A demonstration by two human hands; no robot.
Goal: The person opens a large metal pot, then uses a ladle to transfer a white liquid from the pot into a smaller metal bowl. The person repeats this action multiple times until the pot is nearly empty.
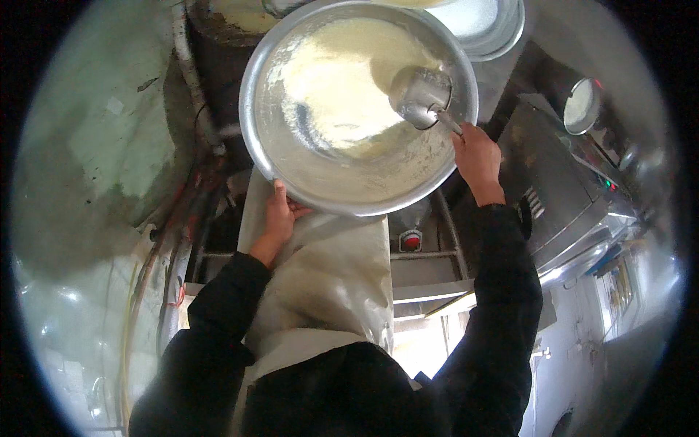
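A wide metal basin (pixel 327 185) lies before me, with pale yellowish powder (pixel 338 82) spread over its bottom and dusted up its walls. My left hand (pixel 281 216) grips the basin's near left rim, thumb on top and fingers beneath. In my right hand (pixel 479 158), at the right rim, is the handle of a metal scoop (pixel 418 98). The scoop's cup hangs inside the basin on the right, over the powder and casting a shadow. What the cup contains cannot be told.
Behind the basin at the right stands another metal bowl (pixel 510 41) of white material. A stainless-steel machine (pixel 557 180) with small lights is on the right. Pipes (pixel 191 82) run along the stained wall (pixel 109 136) at left. A red-capped bottle (pixel 410 240) sits below the basin.
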